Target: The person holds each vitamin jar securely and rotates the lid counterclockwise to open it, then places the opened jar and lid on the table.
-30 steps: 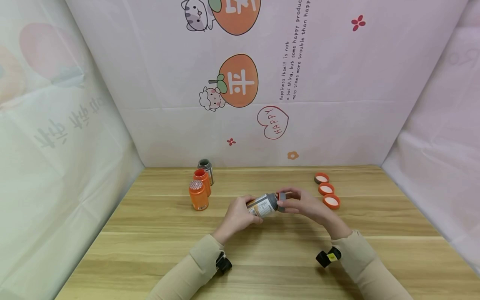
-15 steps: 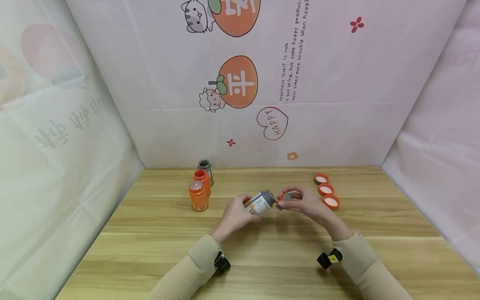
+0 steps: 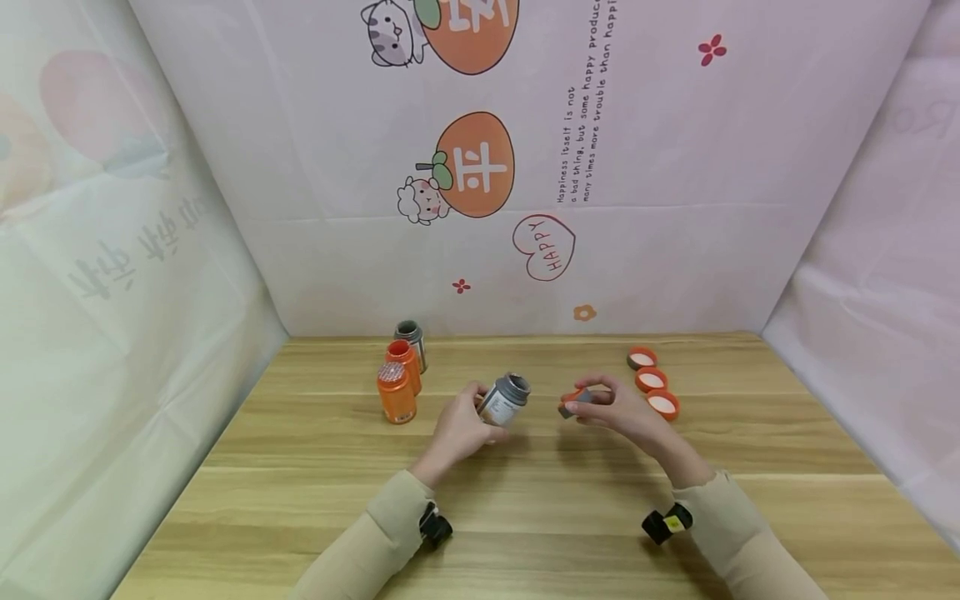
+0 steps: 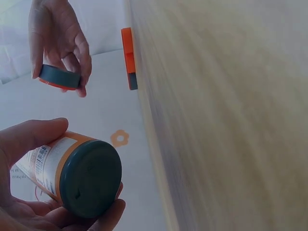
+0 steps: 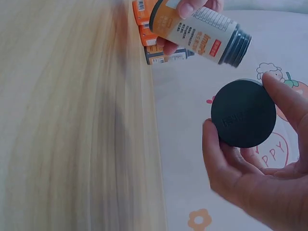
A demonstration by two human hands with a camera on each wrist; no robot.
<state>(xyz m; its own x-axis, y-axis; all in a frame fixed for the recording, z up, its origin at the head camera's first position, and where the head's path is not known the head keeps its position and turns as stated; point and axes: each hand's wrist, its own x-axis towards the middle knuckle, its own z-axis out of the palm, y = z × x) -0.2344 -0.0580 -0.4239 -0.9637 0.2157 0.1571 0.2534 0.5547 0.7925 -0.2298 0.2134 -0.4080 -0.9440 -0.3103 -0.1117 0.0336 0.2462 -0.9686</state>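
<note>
My left hand (image 3: 459,427) grips a grey bottle (image 3: 504,402) with a white and orange label, tilted above the table, its threaded mouth uncovered. The left wrist view shows the bottle's dark base (image 4: 91,179), with thumb and fingers around its side. In my right hand (image 3: 621,412) a grey cap (image 3: 576,402) with an orange inner rim is pinched between thumb and fingers, apart from the bottle. The right wrist view shows the flat top of the cap (image 5: 243,113) and, beyond it, the bottle (image 5: 199,33) in the left hand.
At the left stand an orange bottle (image 3: 397,393), another orange bottle (image 3: 405,363) and a grey bottle (image 3: 410,333), in a row and uncapped. Three caps lie lining-up at the right: a front one (image 3: 663,405), a middle one (image 3: 651,380) and a back one (image 3: 642,358). A printed cloth (image 3: 660,250) rises behind the wooden table (image 3: 570,533).
The cap has come off the bottle's mouth and the two have moved apart. My left hand has shifted left with the bottle, turning it more upright; my right hand has moved slightly right.
</note>
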